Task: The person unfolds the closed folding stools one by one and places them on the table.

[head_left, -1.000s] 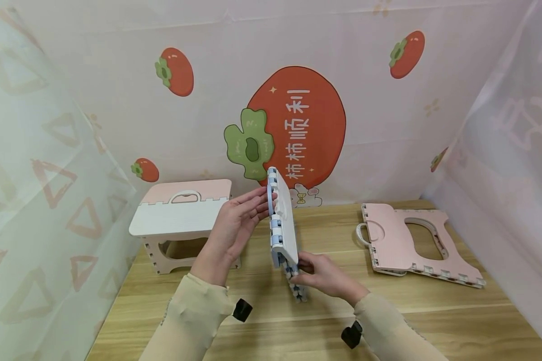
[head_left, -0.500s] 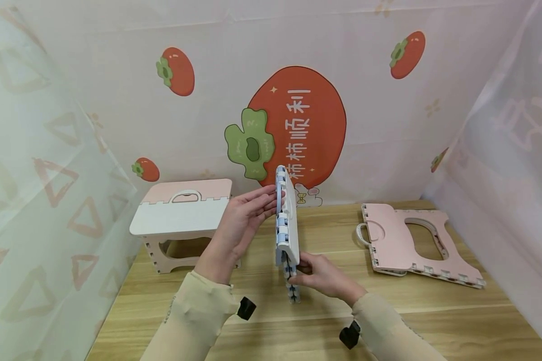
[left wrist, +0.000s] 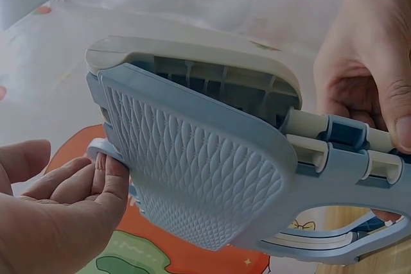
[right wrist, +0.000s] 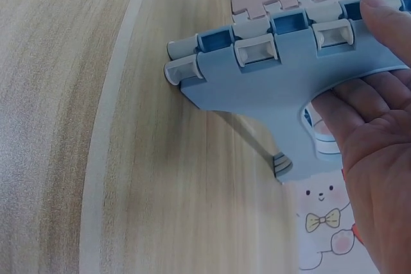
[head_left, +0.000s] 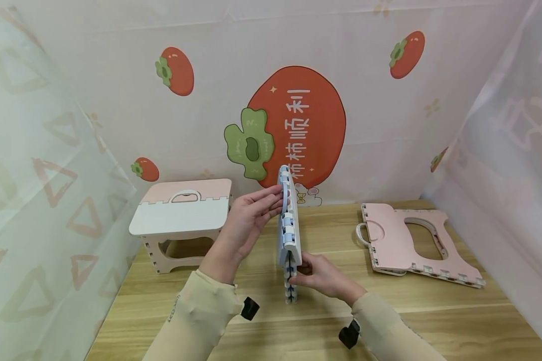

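A blue and white folding stool point(head_left: 289, 238) stands on edge in front of me, its seat halves folded nearly together. In the left wrist view its blue seat half point(left wrist: 186, 145) has a raised diamond-like pattern, with a gap to the white half. My left hand point(head_left: 241, 230) has bent fingers hooked at the stool's blue carry handle point(left wrist: 104, 148), thumb held apart. Lower down, my right hand point(head_left: 327, 278) grips the leg panel point(right wrist: 257, 88). In the right wrist view the thumb lies over the hinged edge and the fingers reach through the leg opening.
A pink and white folding stool point(head_left: 176, 220) stands unfolded at the left back. Partly unfolded, a pink stool point(head_left: 390, 240) lies flat at the right. The wooden table point(head_left: 271, 331) meets a printed cloth backdrop point(head_left: 361, 150) behind and at both sides.
Both hands keep hold of the blue stool. Its top has shifted right and turned more edge-on, and my left hand has moved right with it. The pink stools stay put.
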Available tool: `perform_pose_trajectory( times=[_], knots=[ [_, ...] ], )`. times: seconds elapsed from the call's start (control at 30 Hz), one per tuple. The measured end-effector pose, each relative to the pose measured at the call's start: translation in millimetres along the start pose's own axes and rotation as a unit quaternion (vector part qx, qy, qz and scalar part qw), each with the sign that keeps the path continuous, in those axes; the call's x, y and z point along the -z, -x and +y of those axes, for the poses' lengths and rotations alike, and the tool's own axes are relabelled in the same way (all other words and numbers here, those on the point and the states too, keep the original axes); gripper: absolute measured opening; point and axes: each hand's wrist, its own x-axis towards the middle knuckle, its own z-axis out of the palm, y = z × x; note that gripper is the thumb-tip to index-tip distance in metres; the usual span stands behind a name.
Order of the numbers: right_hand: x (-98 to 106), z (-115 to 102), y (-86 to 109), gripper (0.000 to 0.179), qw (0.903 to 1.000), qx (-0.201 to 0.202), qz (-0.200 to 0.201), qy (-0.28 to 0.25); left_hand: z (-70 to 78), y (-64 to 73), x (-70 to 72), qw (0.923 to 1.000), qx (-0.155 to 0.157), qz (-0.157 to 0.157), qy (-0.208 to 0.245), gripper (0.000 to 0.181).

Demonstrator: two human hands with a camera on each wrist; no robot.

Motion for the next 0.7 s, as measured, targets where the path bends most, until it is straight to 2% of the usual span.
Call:
perform_pose_trajectory(
  times=[0.27, 0.47, 0.7],
  knots=[
    [0, 2, -1.4, 0.064, 0.9999, -0.003, -0.002, -0.010, -0.5, 2.1, -1.5, 0.9999, -0.002, -0.002, -0.011, 0.041],
    [0, 2, -1.3, 0.064, 0.9999, 0.000, -0.003, -0.017, -3.9, 6.3, 1.6, 1.0000, -0.009, 0.000, 0.002, 0.041],
    [-1, 1, -0.9, 0.067, 0.9998, 0.003, -0.003, -0.020, -12.7, 14.9, 9.1, 0.9985, -0.034, 0.038, 0.019, 0.037]
  ],
)
